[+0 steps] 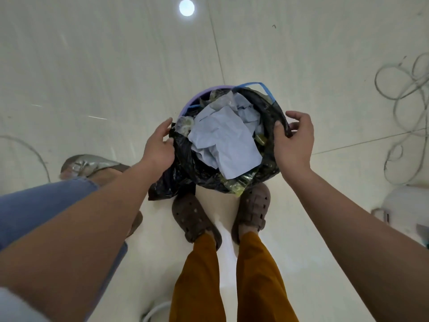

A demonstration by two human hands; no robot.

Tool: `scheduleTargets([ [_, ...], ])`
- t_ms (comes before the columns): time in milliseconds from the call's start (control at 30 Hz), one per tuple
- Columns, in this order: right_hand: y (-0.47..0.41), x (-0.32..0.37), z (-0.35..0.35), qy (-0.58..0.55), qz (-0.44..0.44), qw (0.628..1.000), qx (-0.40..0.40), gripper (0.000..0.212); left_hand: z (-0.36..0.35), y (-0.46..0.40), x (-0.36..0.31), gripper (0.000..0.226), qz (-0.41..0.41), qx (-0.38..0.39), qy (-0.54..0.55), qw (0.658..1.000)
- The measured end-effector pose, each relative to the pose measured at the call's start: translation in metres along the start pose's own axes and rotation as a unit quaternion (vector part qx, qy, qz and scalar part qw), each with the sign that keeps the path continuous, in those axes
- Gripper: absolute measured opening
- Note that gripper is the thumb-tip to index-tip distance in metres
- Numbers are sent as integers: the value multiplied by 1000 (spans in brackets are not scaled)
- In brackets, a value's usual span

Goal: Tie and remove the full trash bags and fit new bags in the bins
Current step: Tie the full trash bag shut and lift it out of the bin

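A black trash bag [183,163] sits in a purple bin [195,98] on the floor just ahead of my feet. It is full of crumpled pale blue paper [225,138] and clear wrappers. A blue drawstring [260,86] loops out at the bag's far rim. My left hand [160,145] grips the bag's left edge. My right hand [294,140] pinches the right edge, which is lifted off the bin rim. The bag's mouth is wide apart between both hands.
Another person in blue jeans with a silver sandal [88,166] stands close on my left. Loose grey cables [404,94] coil on the floor at right, near a white object [406,205]. My brown clogs [192,217] touch the bin's near side.
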State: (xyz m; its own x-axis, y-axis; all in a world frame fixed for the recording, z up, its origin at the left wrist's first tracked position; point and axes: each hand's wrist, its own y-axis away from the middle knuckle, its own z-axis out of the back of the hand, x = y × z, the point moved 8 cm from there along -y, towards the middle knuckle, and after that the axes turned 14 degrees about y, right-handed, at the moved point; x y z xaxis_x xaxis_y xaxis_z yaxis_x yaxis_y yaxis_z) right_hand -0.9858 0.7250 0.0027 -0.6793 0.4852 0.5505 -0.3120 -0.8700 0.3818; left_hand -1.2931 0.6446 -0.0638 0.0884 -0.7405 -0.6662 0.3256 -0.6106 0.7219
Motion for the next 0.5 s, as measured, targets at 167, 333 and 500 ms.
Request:
scheduleTargets([
  [167, 10, -18, -8, 22, -44, 997, 58, 29, 13, -6, -6, 11, 19, -74, -144, 987],
  [333, 23, -27, -5, 11, -89, 993, 82, 27, 15, 15, -11, 20, 14, -96, -153, 983],
  [500, 33, -29, 2, 55, -107, 985, 127, 24, 5, 40, -14, 26, 80, -68, -17, 994],
])
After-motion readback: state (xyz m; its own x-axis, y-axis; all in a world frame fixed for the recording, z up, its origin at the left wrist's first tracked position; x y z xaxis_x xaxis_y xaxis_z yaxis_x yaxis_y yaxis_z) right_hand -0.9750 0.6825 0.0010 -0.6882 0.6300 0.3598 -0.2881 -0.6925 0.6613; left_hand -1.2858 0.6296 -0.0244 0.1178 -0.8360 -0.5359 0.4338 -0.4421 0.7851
